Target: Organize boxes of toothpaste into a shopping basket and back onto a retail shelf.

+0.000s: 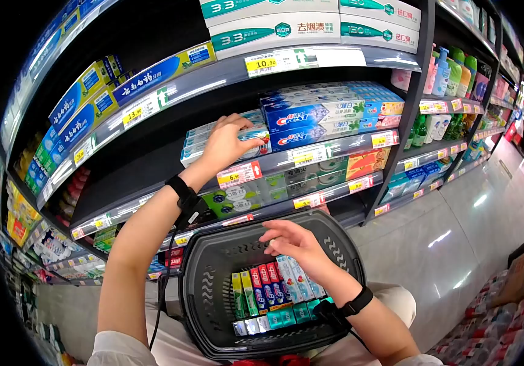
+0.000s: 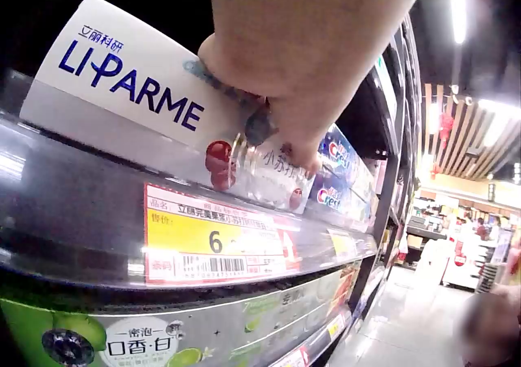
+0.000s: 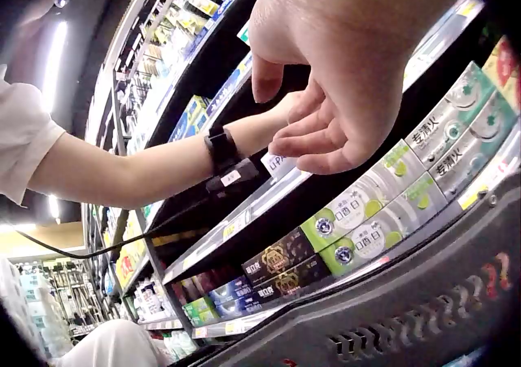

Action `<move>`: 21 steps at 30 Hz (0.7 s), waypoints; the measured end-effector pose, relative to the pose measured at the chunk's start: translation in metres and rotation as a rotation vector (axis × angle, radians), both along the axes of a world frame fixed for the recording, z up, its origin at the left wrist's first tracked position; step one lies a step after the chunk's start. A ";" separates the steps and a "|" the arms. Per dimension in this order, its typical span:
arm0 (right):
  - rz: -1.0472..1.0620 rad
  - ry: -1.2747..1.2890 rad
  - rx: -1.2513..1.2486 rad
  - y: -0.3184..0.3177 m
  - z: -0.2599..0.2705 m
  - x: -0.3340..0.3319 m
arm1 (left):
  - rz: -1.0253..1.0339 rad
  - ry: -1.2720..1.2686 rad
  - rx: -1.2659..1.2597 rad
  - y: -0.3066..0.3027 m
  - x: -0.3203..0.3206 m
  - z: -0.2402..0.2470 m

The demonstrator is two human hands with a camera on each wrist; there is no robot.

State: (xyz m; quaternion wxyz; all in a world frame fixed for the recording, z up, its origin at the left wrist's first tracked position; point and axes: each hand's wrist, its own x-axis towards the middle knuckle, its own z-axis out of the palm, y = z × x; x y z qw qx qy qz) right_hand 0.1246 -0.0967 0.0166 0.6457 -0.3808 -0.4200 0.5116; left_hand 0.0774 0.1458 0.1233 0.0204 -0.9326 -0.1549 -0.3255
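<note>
My left hand [image 1: 230,141] reaches onto the shelf and grips a white LIPARME toothpaste box [image 2: 122,82], thumb at its front and fingers over the top. This box lies at the front of a short stack, directly left of the blue Crest toothpaste boxes [image 1: 311,125]. What the fingertips do behind the box is hidden. Loosely bent and holding nothing, my right hand [image 1: 298,247] hovers above the dark shopping basket [image 1: 204,305]. Inside the basket, rows of toothpaste boxes [image 1: 268,287] stand packed side by side, some white, some red and blue, some green.
A price label [image 2: 216,241] runs along the shelf edge below my left hand. Grey and green toothpaste boxes [image 3: 358,220] fill the shelf beneath. Overhead, another shelf [image 1: 225,67] carries larger white boxes. Tiled floor [image 1: 451,232] extends to the right.
</note>
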 end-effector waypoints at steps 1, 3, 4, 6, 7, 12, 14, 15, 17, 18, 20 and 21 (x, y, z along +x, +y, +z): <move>0.006 -0.007 -0.005 0.000 -0.001 0.000 | -0.001 0.000 -0.002 0.000 0.000 -0.001; 0.003 -0.013 -0.011 0.000 -0.001 0.001 | 0.014 -0.023 -0.024 -0.002 0.000 -0.001; 0.001 -0.021 -0.013 0.000 -0.001 0.001 | 0.016 -0.023 -0.026 -0.002 0.000 -0.001; 0.002 -0.022 -0.009 0.001 -0.001 0.001 | 0.043 -0.035 -0.044 -0.004 0.001 -0.001; 0.000 -0.022 -0.004 0.002 -0.001 0.001 | 0.044 -0.035 -0.044 -0.004 0.001 -0.001; 0.003 -0.028 -0.017 0.004 -0.002 -0.002 | 0.070 -0.037 -0.055 -0.005 0.002 -0.002; 0.008 -0.031 -0.027 0.005 -0.002 -0.003 | 0.072 -0.041 -0.059 -0.006 0.002 -0.002; 0.009 -0.029 -0.021 0.006 -0.004 -0.003 | 0.069 -0.044 -0.064 -0.006 0.002 -0.001; 0.011 -0.028 -0.018 0.008 -0.006 -0.003 | 0.070 -0.026 -0.053 -0.005 0.001 -0.001; 0.008 -0.031 -0.023 0.008 -0.007 -0.002 | 0.066 -0.007 -0.041 -0.005 0.001 -0.001; 0.002 -0.034 -0.027 0.009 -0.008 -0.001 | 0.021 -0.059 0.001 -0.009 0.003 -0.001; -0.008 -0.035 -0.035 0.008 -0.009 0.002 | -0.025 -0.113 0.043 -0.011 0.007 -0.001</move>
